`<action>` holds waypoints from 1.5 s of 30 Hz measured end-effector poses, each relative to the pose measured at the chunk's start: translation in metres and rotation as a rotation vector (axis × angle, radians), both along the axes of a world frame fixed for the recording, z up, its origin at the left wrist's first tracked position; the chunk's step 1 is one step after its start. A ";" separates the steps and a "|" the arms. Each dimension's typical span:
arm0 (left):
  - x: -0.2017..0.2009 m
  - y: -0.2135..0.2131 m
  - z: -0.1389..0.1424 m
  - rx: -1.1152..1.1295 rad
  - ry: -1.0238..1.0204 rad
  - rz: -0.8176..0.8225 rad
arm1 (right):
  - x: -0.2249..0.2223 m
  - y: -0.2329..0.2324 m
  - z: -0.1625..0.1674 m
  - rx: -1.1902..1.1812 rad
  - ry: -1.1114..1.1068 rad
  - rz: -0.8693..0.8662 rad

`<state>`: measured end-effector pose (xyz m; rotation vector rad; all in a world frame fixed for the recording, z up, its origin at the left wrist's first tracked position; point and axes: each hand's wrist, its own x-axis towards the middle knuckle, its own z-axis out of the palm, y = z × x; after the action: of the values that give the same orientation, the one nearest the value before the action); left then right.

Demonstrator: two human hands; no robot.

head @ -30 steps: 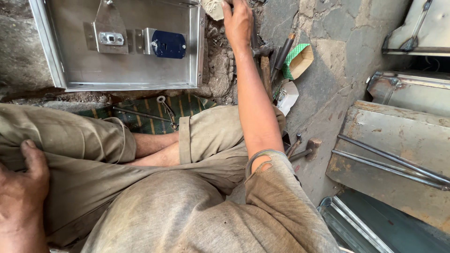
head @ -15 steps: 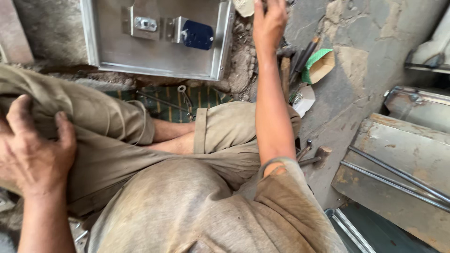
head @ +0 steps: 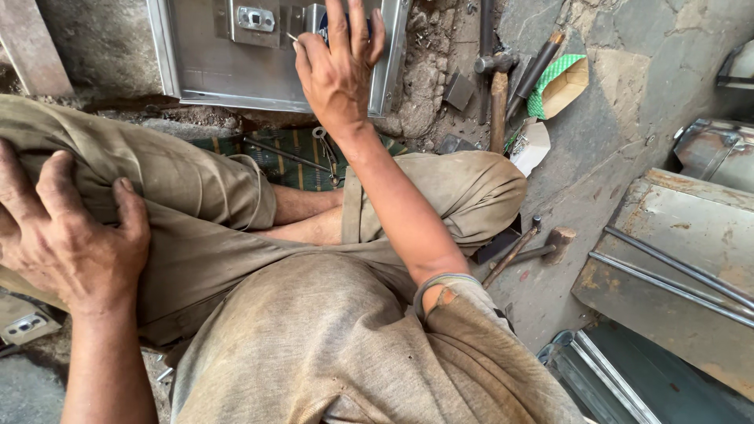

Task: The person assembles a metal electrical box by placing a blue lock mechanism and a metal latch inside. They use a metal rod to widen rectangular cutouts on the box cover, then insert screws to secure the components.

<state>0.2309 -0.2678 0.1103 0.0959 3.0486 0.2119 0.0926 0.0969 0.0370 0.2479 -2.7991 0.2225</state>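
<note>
A seated person in dusty khaki clothes reaches the right hand (head: 339, 67) forward onto a shiny rectangular sheet-metal box panel (head: 212, 63), fingers spread apart, a thin pin-like piece pinched near the thumb. The hand hides a dark blue part on the panel. The left hand (head: 67, 228) rests on the raised left knee, below the panel, fingers loosely splayed. Right of the panel lie a wooden-handled hammer (head: 498, 94) and a green-edged cardboard packet (head: 559, 85) on cracked ground.

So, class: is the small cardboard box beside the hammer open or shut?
Open. The cardboard box lies tipped on the ground near the hammer, its mouth gaping, showing a bare brown inside. Whether anything is in it, I cannot tell.
</note>
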 end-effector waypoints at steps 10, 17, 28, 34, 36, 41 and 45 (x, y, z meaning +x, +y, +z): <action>0.000 -0.001 -0.001 0.031 -0.021 0.006 | -0.005 -0.003 -0.006 0.039 -0.027 0.034; 0.000 -0.002 0.000 0.018 -0.011 -0.012 | -0.007 -0.002 -0.013 0.040 -0.024 0.051; 0.000 -0.002 0.000 0.019 -0.036 0.006 | -0.009 -0.002 -0.016 0.061 -0.097 0.065; 0.001 -0.003 -0.001 0.025 -0.036 0.003 | -0.011 -0.001 -0.014 0.078 -0.093 0.074; 0.000 -0.002 -0.002 0.027 -0.041 0.007 | -0.012 -0.002 -0.016 0.082 -0.100 0.067; 0.000 -0.002 -0.004 0.038 -0.044 0.019 | -0.009 0.012 0.003 -0.028 -0.031 0.007; 0.002 -0.003 -0.003 -0.016 -0.043 0.014 | -0.018 0.082 0.046 -0.169 -0.070 -0.232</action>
<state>0.2327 -0.2711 0.1069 0.0680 3.0081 0.1880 0.0748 0.1788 0.0833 -0.1258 -2.8248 0.4164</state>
